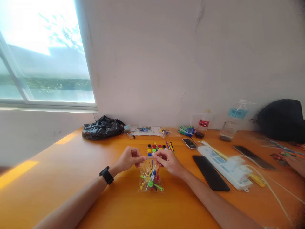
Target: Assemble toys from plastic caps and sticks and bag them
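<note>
A clear plastic bag (155,186) hangs between my hands, with colourful arrow-shaped spinner pieces and round bases inside. My left hand (131,156), below a black wristwatch, pinches the left end of the bag's top edge. At the right end of that edge, the thumb and fingers of my right hand (168,160) are pressed together on the plastic. Just beyond the hands, small round coloured discs (149,150) lie in rows on the wooden table, with loose coloured arrows (170,146) beside them. My hands partly hide the nearest discs.
A white power strip (221,165) with plugs and cables lies right, beside a black phone-like slab (211,173). Behind stand a cola bottle (203,124) and a larger clear bottle (232,124). A black plastic bag (103,128) sits back left. Another person's hand (295,163) shows far right.
</note>
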A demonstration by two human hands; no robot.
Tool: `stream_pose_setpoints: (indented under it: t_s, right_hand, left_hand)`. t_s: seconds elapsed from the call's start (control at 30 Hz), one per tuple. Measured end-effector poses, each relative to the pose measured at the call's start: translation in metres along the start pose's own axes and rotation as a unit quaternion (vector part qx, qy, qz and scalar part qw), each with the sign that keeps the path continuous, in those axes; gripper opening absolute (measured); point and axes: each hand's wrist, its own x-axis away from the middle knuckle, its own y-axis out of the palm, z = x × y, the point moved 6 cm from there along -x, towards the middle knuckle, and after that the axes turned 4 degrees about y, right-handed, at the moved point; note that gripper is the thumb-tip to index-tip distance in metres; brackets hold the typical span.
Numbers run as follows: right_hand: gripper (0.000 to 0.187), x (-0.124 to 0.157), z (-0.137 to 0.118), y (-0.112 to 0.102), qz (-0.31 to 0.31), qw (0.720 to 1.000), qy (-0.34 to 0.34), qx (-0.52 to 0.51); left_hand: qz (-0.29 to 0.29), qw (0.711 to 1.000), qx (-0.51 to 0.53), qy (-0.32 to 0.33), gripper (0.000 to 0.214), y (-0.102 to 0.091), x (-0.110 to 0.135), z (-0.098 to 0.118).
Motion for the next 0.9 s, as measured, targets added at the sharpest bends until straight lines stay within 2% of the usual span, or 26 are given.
stream_pose_setpoints:
  t_s: [0.17,0.3,0.37,0.47,0.5,0.53,0.6,0.63,0.67,0.73,0.77,0.83,0.9]
  right_hand:
    - [0.037,-0.001,0.009,0.004,-0.032,0.999,0.028,-0.018]
    - [0.031,-0.002,0.014,0.005,-0.039,0.999,0.031,-0.023]
    - [0.029,0.0,0.019,0.006,-0.065,0.995,0.061,-0.039]
    - [0.028,0.003,0.024,0.007,-0.141,0.981,0.123,-0.058]
    - [0.028,0.002,0.024,0.002,-0.142,0.978,0.133,-0.073]
    - [0.029,-0.002,0.021,-0.006,-0.116,0.98,0.131,-0.097]
    - [0.032,-0.011,0.013,-0.035,0.024,0.98,0.093,-0.176]
    - [0.035,-0.014,0.01,-0.052,0.107,0.967,0.067,-0.22]
    - [0.037,-0.015,0.007,-0.064,0.16,0.953,0.05,-0.253]
    - [0.043,-0.019,0.01,-0.077,0.191,0.939,0.061,-0.28]
    - [0.045,-0.02,0.013,-0.079,0.191,0.942,0.075,-0.264]
    - [0.045,-0.02,0.02,-0.079,0.184,0.964,0.087,-0.172]
    - [0.042,-0.018,0.025,-0.075,0.178,0.982,0.061,-0.022]
  left_hand:
    - [-0.003,1.0,0.017,0.008,0.046,0.003,0.001,-0.003]
    - [-0.014,1.0,-0.017,0.004,0.048,0.006,0.002,-0.003]
    - [0.004,0.999,-0.042,0.009,0.052,0.002,0.001,-0.004]
    - [0.034,0.998,-0.06,-0.002,0.058,-0.008,-0.001,-0.013]
    - [0.037,0.997,-0.062,-0.008,0.059,-0.01,-0.002,-0.017]
    - [0.034,0.997,-0.063,-0.014,0.061,-0.012,-0.003,-0.022]
    - [0.022,0.997,-0.065,-0.024,0.064,-0.014,-0.005,-0.031]
    - [0.017,0.997,-0.066,-0.028,0.065,-0.015,-0.006,-0.035]
    - [0.014,0.997,-0.067,-0.032,0.066,-0.015,-0.007,-0.038]
    - [0.009,0.996,-0.079,-0.03,0.064,-0.015,-0.007,-0.042]
    - [0.003,0.996,-0.089,-0.027,0.062,-0.014,-0.007,-0.042]
    - [-0.016,0.991,-0.129,-0.011,0.056,-0.012,-0.005,-0.038]
    - [-0.033,0.981,-0.188,0.014,0.05,-0.009,-0.003,-0.031]
